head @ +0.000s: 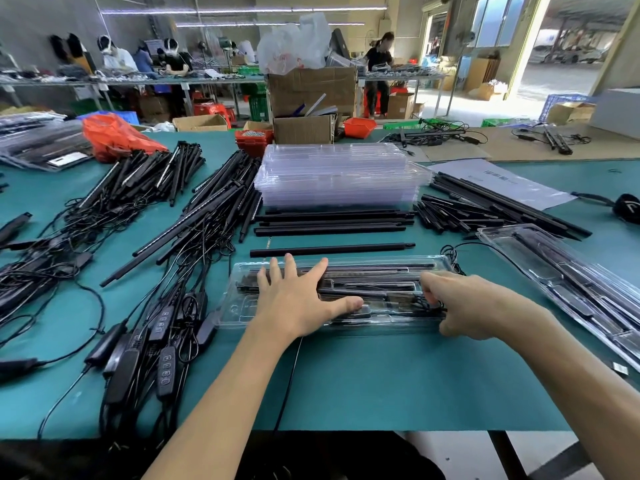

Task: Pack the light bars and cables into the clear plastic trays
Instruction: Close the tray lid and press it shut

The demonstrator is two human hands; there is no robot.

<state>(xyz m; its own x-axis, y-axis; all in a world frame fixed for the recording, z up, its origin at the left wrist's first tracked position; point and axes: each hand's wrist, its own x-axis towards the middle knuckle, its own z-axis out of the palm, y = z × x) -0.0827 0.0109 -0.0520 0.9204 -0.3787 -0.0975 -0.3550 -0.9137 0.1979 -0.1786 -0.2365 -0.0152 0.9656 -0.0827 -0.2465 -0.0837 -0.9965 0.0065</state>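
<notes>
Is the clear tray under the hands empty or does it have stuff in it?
It has stuff in it: black light bars and a cable lie inside the clear tray.

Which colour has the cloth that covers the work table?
Teal green; the table cover shows best in the head view.

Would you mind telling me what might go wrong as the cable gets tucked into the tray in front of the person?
1. The right hand is working the cable into the tray; a loop trails over the right end and might get pinched or keep parts from seating.
2. The left hand lies flat on the bars; lifting it early might let them shift.
3. The loose bar lying just behind could get knocked.
</notes>
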